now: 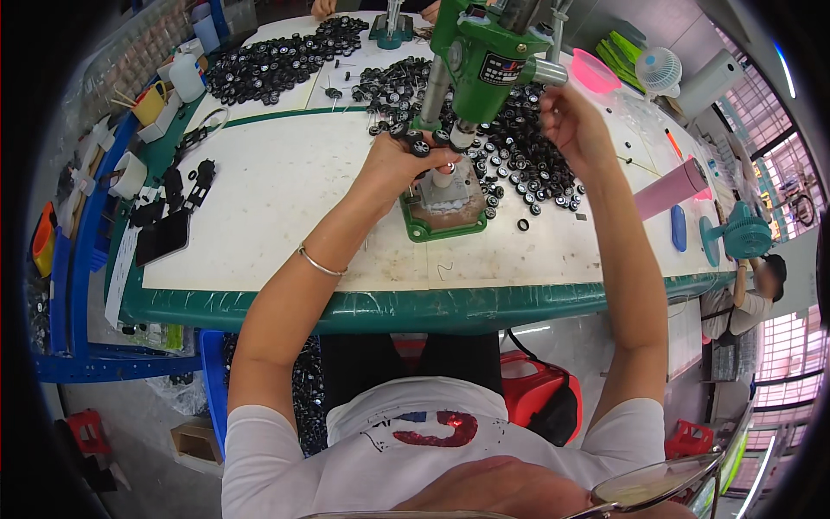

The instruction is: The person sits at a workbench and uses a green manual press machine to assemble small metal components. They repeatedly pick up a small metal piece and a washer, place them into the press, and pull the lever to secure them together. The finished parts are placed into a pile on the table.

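My left hand (399, 169) is closed at the base of a green hand press (485, 73), with small black toy wheels (419, 148) at its fingertips. Those fingertips lie just above a pale post (443, 177) on the press's base plate, under the ram (462, 135). Whether an axle joins the wheels is hidden by my fingers. Raised to the right of the press, my right hand (571, 125) is just below the silver lever hub (550, 73). Its fingers are loosely curled and apart, and I see nothing in them.
Loose black wheels (527, 164) lie heaped behind and right of the press; another pile (268, 73) is at the far left. Black parts (201, 183) and a phone (162, 238) lie on the left. A pink cylinder (671, 189) and teal fan (745, 232) stand right. Others' hands (324, 8) show across the table.
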Tool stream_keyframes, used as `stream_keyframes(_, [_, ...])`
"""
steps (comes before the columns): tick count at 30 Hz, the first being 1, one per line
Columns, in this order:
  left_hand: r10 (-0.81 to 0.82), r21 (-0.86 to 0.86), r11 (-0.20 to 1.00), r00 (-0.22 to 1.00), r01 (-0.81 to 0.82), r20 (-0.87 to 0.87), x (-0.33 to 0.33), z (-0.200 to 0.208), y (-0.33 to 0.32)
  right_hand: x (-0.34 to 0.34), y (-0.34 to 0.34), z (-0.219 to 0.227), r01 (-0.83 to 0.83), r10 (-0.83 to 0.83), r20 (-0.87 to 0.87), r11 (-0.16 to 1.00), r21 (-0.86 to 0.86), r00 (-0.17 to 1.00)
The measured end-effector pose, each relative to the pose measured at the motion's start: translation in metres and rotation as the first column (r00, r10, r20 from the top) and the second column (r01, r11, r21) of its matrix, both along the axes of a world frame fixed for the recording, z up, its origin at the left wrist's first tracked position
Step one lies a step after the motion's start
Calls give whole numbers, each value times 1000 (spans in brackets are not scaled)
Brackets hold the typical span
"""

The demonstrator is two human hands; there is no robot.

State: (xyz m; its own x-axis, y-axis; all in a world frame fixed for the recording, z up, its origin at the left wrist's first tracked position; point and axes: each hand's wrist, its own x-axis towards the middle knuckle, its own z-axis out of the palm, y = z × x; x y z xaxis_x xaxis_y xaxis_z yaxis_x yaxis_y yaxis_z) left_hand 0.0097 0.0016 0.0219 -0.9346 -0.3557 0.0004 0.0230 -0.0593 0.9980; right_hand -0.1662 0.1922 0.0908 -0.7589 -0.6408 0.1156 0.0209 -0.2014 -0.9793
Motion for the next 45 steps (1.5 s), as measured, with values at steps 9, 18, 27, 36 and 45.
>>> stream_keyframes(9, [-19,57,998,989,28,-145,-13,-10,3,-32,-61,103,-32,-28,-260,975,-222,965])
stream_keyframes(18, [-17,-15,1000,996,16,-82,-15,-13,-4,-45,-93,128,15,-92,-225,946,-323,970])
stream_keyframes(27, [10,-17,1000,999,-10,-33,-13,-13,-3,3,-74,129,114,-358,-406,850,-514,841])
stream_keyframes(36, [13,-8,1000,999,-14,-50,-9,-12,0,47,-51,103,-160,-198,-320,563,-811,926])
stream_keyframes(45, [-40,29,999,998,41,-39,-6,-16,1,56,-58,107,102,-479,-386,720,-686,789])
